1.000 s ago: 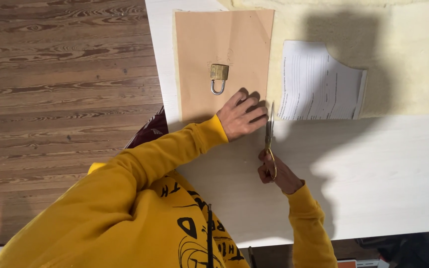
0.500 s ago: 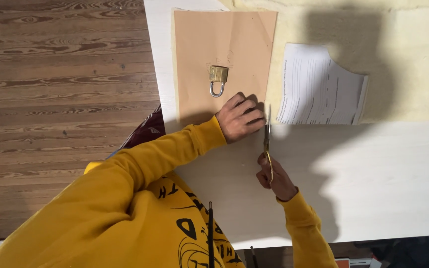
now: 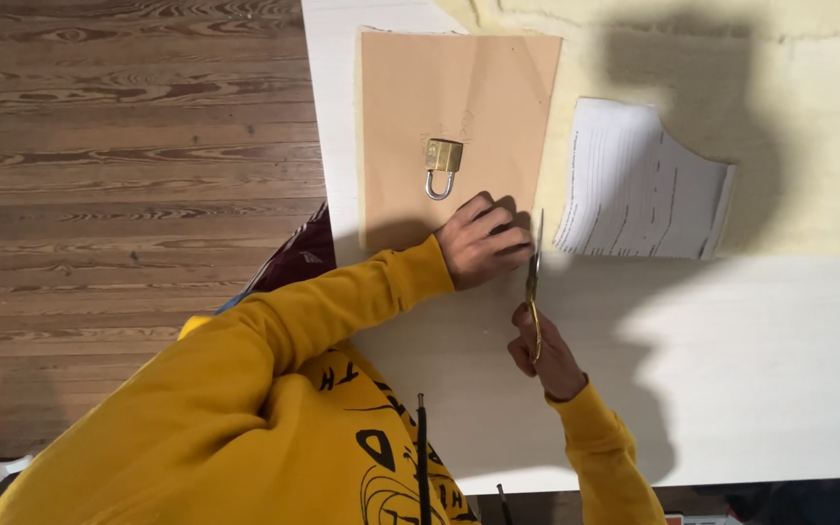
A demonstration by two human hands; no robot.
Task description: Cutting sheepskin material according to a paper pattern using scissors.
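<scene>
The left hand (image 3: 481,241) lies knuckles-up with fingers bent; the right hand (image 3: 542,352) is curled closed, wrist straight.

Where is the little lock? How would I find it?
Look at the white table, then at the tan sheet lying on its far left part. The padlock sits in the middle of that sheet, just beyond the left hand. It is the only small, shiny gold thing, with a silver loop.

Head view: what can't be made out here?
- Scissors blade tips: in shadow, so their contact with the tan sheet is unclear.
- Right hand grip: fingers curl over the handles.
- Printed paper: text too small.
- Table: cut off at right edge.
</scene>
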